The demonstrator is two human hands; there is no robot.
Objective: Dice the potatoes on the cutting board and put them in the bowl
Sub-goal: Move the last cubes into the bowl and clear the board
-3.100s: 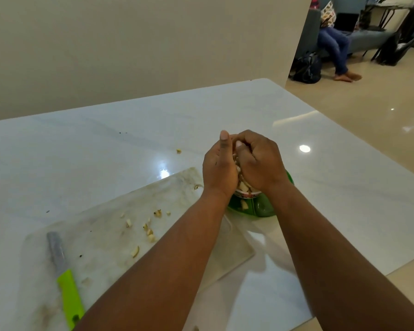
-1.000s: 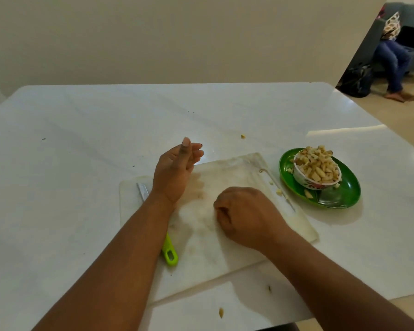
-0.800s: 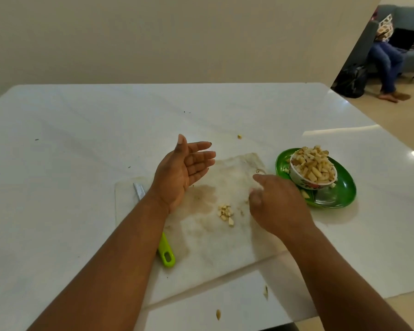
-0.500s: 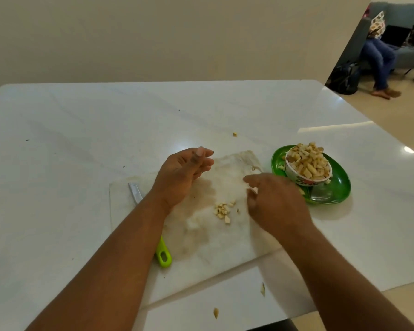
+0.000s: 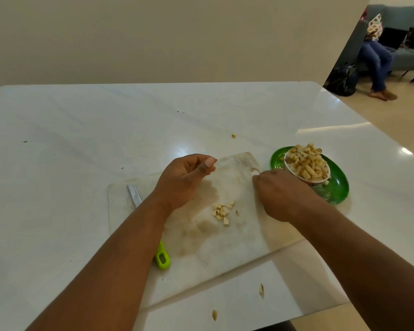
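Pale dice [image 5: 221,211] heaped mid-board [image 5: 201,247], well short of the brimming bowl [image 5: 307,167] on its green plate [image 5: 337,187]. Light, stiff, probably damp and slippery (easily scattered); best scooped from both sides, not pinched singly. Left hand [image 5: 182,180] raised over the board, fingers loosely curled, holding nothing. Right hand [image 5: 280,192] knuckles-up beside the bowl; finger state hidden. Knife [image 5: 161,258] idle under the left forearm.

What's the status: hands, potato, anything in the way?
Left hand loosely curled, empty. Right hand at board's right edge, grip hidden. Bowl heaped; small diced pile on cutting board. Nothing in the way.
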